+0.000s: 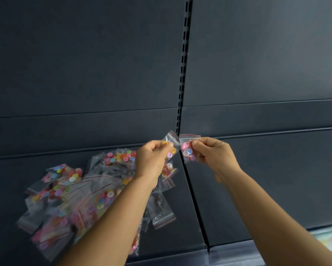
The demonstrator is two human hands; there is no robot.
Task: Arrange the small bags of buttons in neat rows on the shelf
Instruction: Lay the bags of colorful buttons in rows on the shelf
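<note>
My left hand [153,156] pinches one bag of yellow buttons [170,144]; my right hand [212,154] pinches one bag of pink and red buttons [188,150]. Both bags hang above the dark shelf [257,189], nearly touching. A loose pile of bags [80,192], too overlapped to count, lies near left.

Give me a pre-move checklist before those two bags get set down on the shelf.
1. Left hand grips its bag: ok.
2. Right hand grips its bag: ok.
3. Bags sealed: cannot tell.
4. Free space on the right shelf panel for a row: ok.
5. Pile on the left panel tidy: not ok, the bags lie heaped and overlapping.
6. A row already started: not ok, none in view.
</note>
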